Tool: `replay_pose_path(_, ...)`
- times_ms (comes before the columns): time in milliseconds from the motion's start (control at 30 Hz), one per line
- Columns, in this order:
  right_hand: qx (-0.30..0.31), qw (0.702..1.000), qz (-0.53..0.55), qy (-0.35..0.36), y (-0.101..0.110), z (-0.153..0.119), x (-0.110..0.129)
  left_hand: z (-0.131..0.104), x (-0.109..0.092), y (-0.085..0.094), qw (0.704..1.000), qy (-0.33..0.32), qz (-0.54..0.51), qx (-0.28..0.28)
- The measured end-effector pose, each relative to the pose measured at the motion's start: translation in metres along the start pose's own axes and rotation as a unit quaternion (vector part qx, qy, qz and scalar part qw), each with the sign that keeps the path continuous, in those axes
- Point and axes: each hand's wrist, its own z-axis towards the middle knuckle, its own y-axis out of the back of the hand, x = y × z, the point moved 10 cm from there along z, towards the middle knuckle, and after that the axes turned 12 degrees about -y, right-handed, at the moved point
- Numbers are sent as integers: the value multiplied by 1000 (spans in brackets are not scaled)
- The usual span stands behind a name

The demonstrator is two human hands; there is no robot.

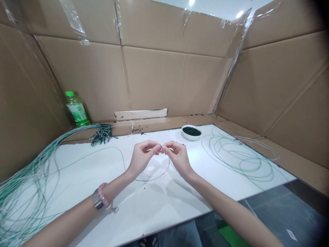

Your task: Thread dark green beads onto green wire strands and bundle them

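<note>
My left hand [144, 156] and my right hand [178, 157] meet at the fingertips over the middle of the white board. Each pinches thumb against fingers. A thin green wire [168, 168] runs from between the fingertips, loops below them and trails off to the left. Whatever small piece sits at the fingertips is too small to make out. Behind my right hand stands a white bowl [190, 137] full of small black pieces.
A bundle of green wires [38, 175] with dark pieces at its ends [102, 133] covers the left side. Coiled wire [239, 157] lies at the right. A green bottle [77, 111] stands at the back left. Cardboard walls [154, 79] surround the board [123, 212].
</note>
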Motion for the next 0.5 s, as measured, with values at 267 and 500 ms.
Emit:
replay_pose_path(267, -1, 1000, -11, 17, -1, 1, -4, 1, 3, 5, 999, -6, 51, 9)
replay_pose_path(500, 34, 996, -55, 55, -16, -10, -6, 68, 55, 12, 976, 18, 188, 112)
